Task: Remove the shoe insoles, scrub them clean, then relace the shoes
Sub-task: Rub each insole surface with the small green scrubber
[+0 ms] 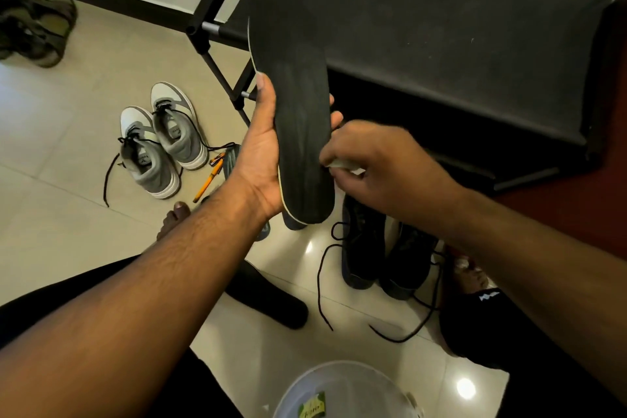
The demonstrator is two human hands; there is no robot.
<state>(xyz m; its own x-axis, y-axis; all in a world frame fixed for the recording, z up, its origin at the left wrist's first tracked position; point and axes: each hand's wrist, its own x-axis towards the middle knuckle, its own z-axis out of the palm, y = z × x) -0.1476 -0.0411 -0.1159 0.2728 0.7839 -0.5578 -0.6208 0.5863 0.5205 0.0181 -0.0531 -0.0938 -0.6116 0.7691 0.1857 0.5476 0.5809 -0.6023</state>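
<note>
Left hand (263, 149) gripping black insole (298, 125), held upright above floor (68, 132). Right hand (380, 163) pinching small pale item (342, 164) against insole edge; identity unclear. Below: black shoes (383, 254), loose laces (322, 278), second insole (268, 295). Left: grey sneakers (163, 136).

My left hand (261, 149) holds a black insole (298, 125) with a pale edge; grey-and-white sneakers (163, 139) sit left, black shoes (383, 248) near.
</note>
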